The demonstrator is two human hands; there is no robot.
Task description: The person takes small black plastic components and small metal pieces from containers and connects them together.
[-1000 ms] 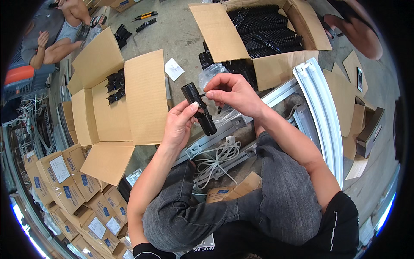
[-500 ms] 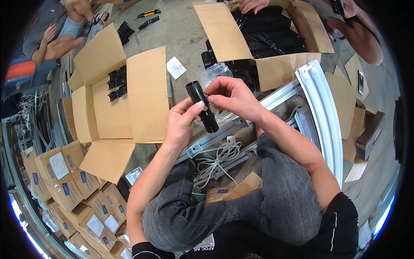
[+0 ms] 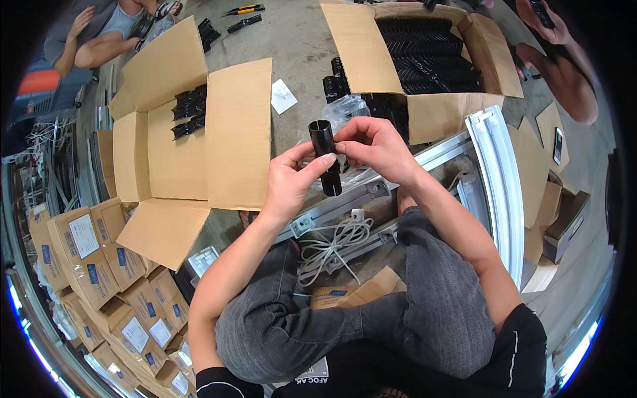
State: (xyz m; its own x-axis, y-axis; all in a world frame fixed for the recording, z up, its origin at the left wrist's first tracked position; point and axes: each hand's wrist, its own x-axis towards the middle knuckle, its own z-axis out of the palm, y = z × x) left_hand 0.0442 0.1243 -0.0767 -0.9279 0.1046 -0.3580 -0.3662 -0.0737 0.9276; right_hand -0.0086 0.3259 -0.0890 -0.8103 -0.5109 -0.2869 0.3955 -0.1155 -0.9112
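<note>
A short, glossy black plastic tube [image 3: 322, 138] with slit ends stands nearly upright in front of me. My left hand [image 3: 292, 176] grips it around the middle, thumb pressed across its front. At the tube's right side, my right hand [image 3: 379, 147] pinches with thumb and forefinger; whatever is between those fingertips is too small to make out. An open cardboard box [image 3: 239, 136] to the left has several black parts [image 3: 190, 111] inside. Farther off on the right, another open box [image 3: 371, 56] is packed with rows of similar black pieces [image 3: 424, 46].
Beneath my hands lie aluminium rails [image 3: 332, 211] and a coiled grey cable [image 3: 335, 249]. Curved white rails [image 3: 501, 192] rise on the right. Stacked cartons [image 3: 83, 255] fill the lower left. A clear plastic bag [image 3: 346, 109] sits behind the tube. Other people sit at both far sides.
The tube has turned more upright and shifted slightly right, along with both hands. My view has swung a little. The other person's hand has pulled back from the far box.
</note>
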